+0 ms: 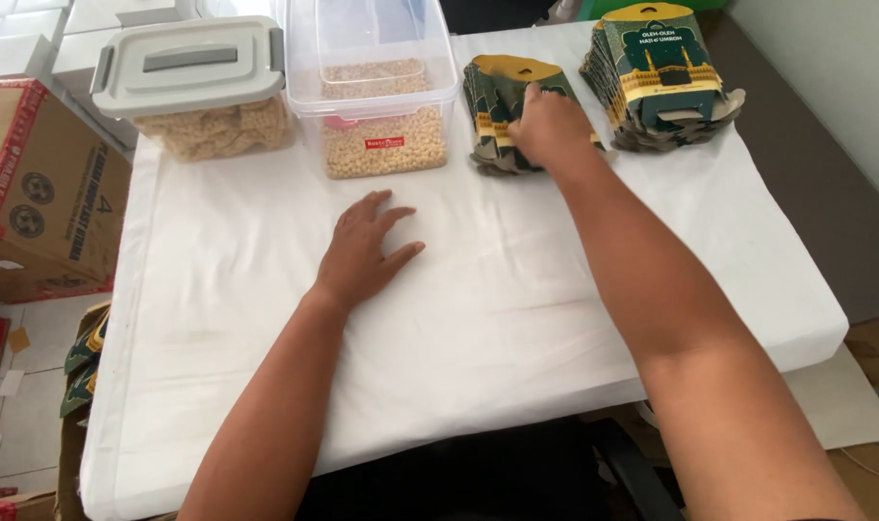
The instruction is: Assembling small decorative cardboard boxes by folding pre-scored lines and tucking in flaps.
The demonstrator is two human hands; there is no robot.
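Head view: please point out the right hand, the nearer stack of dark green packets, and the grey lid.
right hand (552,128), head view, back of the hand
stack of dark green packets (489,118), head view, left part
grey lid (189,64), head view, near the handle

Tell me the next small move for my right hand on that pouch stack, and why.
Probably pinch the top pouch and lift it off the near stack. Your right hand already rests on that stack with fingers at its upper edge, yet nothing is gripped. Your left hand lies flat and empty on the white cloth, free to take the pouch.
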